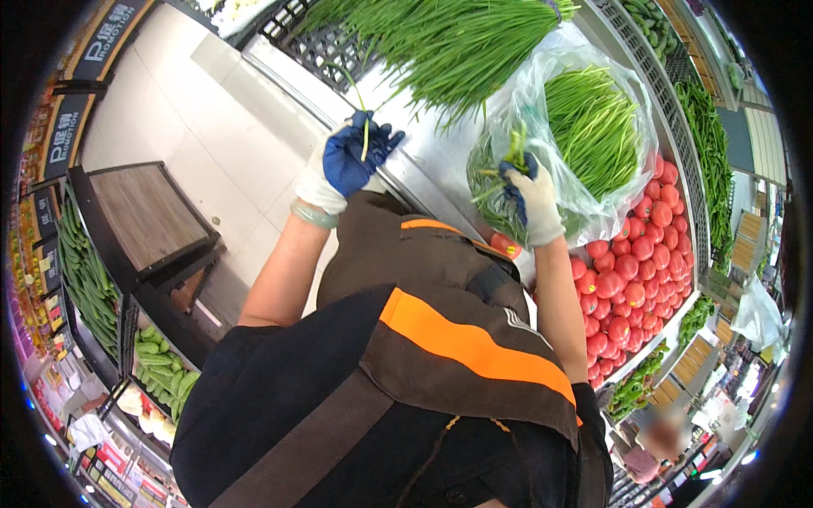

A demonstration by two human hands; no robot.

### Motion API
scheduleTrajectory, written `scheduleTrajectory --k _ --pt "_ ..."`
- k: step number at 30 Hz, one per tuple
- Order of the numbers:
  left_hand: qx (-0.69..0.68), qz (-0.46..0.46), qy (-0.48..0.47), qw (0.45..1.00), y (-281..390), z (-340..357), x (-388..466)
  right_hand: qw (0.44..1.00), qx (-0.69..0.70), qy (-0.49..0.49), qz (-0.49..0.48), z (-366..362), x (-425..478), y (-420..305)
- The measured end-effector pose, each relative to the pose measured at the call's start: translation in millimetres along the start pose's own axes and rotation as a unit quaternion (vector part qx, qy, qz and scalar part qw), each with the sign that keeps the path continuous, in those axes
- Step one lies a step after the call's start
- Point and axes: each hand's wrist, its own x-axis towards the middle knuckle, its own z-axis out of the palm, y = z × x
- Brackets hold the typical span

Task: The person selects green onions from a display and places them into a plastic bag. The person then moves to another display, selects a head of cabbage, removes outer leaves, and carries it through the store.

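Note:
My left hand (359, 149) wears a white glove with a blue coated palm. A single long chive stalk (364, 140) is held at its thumb and fingertips, the other fingers spread. In a matching glove, my right hand (537, 197) grips a small clump of green stalks (517, 147) over a clear plastic bag (508, 101). Dark green trimmings (486, 171) lie on the bag's near side. A dense bunch of chives (591, 127) shows pale cut ends at the bag's right. Beyond my hands, a large tied bunch of chives (457, 51) rests on the metal counter (432, 140).
Red tomatoes (635, 267) are heaped right of my right arm, with one loose tomato (505, 245) by my apron. A black plastic crate (330, 57) stands at the counter's far left. Left are a wood-topped stand (149, 209) and cucumbers (82, 267). A person (648, 444) is at lower right.

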Motion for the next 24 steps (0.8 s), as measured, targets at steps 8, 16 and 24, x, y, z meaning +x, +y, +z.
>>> scheduleTrajectory --k 8,16,24 --pt "0.062 -0.036 -0.090 0.993 -39 51 -4 0.972 0.222 -0.071 -0.001 -39 -75 -3" --pt "0.191 -0.031 -0.115 0.974 -78 142 -3 0.937 0.342 0.044 -0.059 -71 -149 -7" --pt "0.109 -0.237 -0.090 0.961 -163 217 -23 0.896 0.414 0.135 -0.090 -92 -193 3"
